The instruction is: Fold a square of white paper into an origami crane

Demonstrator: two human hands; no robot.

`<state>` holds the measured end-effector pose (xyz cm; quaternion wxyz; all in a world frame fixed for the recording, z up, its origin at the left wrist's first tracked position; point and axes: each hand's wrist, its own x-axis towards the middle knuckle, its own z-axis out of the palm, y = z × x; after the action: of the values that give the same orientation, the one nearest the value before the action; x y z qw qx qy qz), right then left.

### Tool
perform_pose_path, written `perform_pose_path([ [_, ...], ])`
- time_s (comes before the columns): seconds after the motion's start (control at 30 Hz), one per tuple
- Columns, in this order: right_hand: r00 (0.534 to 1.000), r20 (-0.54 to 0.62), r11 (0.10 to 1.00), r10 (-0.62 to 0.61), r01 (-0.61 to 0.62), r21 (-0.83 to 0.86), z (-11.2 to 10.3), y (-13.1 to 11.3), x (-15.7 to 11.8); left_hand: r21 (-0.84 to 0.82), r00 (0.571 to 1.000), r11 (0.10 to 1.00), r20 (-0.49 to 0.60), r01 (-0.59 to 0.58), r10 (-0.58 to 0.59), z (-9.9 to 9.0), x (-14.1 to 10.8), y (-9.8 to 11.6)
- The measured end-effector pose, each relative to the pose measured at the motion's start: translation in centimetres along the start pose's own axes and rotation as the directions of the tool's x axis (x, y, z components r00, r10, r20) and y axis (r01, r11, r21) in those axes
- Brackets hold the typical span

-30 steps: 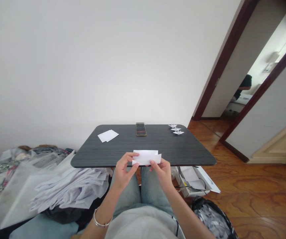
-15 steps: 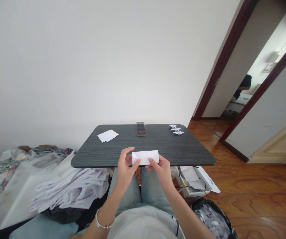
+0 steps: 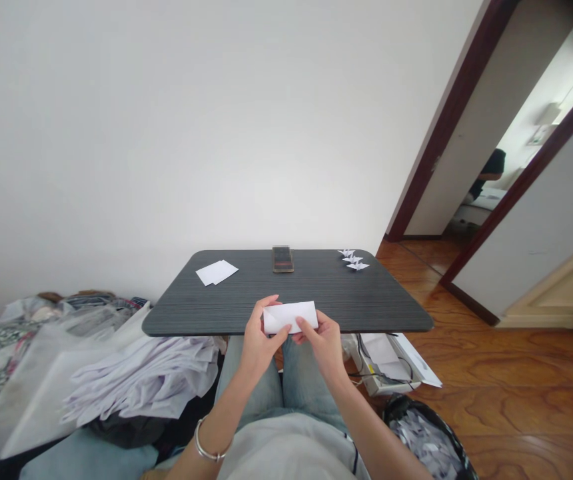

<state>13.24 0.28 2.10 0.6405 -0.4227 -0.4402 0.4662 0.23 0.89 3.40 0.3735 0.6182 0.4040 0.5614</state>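
Beyond the hands stretches a dark grey, streaked tabletop with rounded corners. The bare left hand and bare right hand both pinch a folded white paper rectangle, which lies between them over the table's near edge, thumbs on its face. It should be light, flexible and easily creased, best held by its edges.

Head-worn view, forward-down over table

Looks like a home here! Heaped cloth at left, wood-grain floor and red-brown door frame at right.
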Motion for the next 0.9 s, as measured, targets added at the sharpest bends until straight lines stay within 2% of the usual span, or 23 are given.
perform_pose_path([
  [0.3, 1.0, 0.019, 1.0, -0.004, 0.004, -0.001, -0.01, -0.29, 0.1, -0.002, 1.0, 1.0, 0.017, 0.017, -0.017, 0.04, 0.02, 0.34],
  [0.9, 0.999, 0.037, 1.0, 0.001, -0.002, 0.026, -0.03, -0.78, 0.06, -0.005, 0.999, 1.0, 0.022, -0.022, 0.023, -0.09, 0.26, 0.86],
])
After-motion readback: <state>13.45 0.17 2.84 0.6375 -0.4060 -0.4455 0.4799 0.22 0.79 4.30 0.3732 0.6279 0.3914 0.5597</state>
